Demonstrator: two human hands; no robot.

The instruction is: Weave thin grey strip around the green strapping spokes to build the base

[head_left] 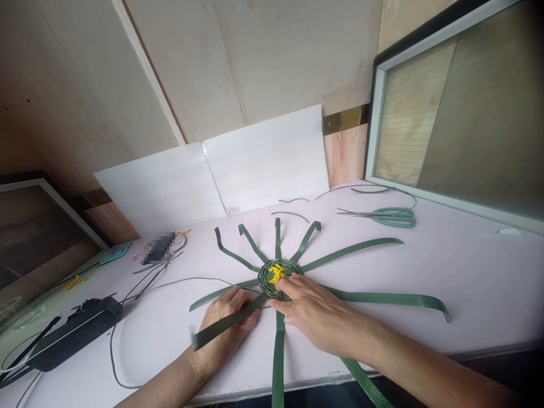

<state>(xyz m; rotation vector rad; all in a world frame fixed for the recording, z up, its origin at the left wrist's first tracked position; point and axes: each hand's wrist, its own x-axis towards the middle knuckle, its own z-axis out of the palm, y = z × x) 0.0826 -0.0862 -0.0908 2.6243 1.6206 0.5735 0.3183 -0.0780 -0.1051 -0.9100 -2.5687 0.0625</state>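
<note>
A round woven base [260, 279] of thin green strands lies on the table, with yellow ties [277, 273] at its centre. Flat green straps [352, 256] radiate from it in several directions. My right hand [317, 311] presses on the base's near right edge, its fingers curled over the weave and gripping it. Just left of the base, my left hand [227, 317] is closed, with a thin green strand [199, 279] passing at its fingers. One green strap [229, 324] crosses over the left hand. The fingertips of the left hand are partly hidden.
Green-handled scissors [393, 217] lie at the right rear, near loose thin strands [293, 214]. A black case-like object [79, 334] and a blurred dark object [159, 249] are on the left. White panels [263, 158] lean against the back wall. A framed pane [459, 113] stands at right.
</note>
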